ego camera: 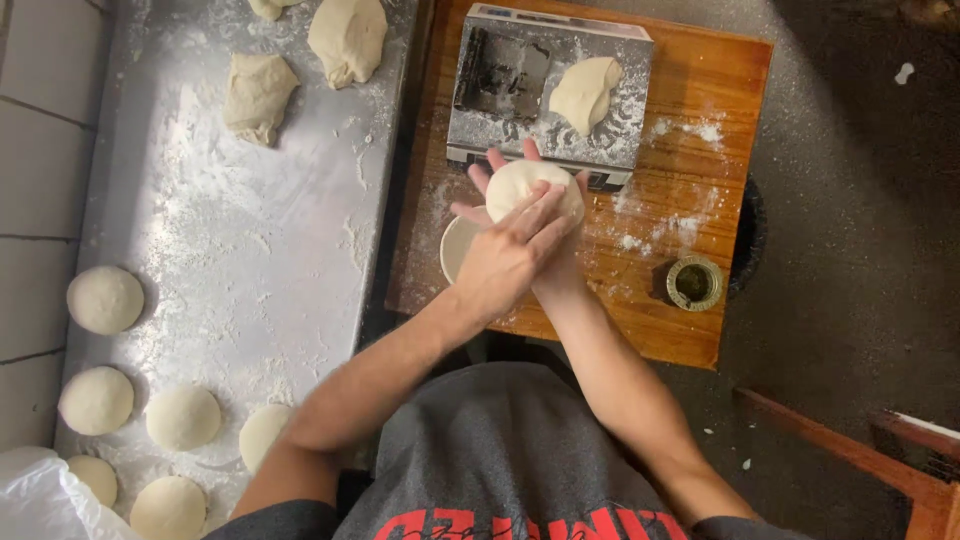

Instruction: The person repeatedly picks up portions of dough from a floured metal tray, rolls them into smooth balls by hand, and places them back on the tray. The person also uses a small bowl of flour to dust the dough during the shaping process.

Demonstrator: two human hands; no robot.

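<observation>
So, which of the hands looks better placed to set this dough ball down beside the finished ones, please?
Probably the left hand: it lies on top of the dough ball, and the rounded balls sit on the metal table to that side. The right hand cups it underneath.

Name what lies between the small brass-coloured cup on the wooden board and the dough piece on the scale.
Only bare wooden board dusted with flour patches between the brass-coloured cup and the dough piece on the scale, per the head view.
</observation>
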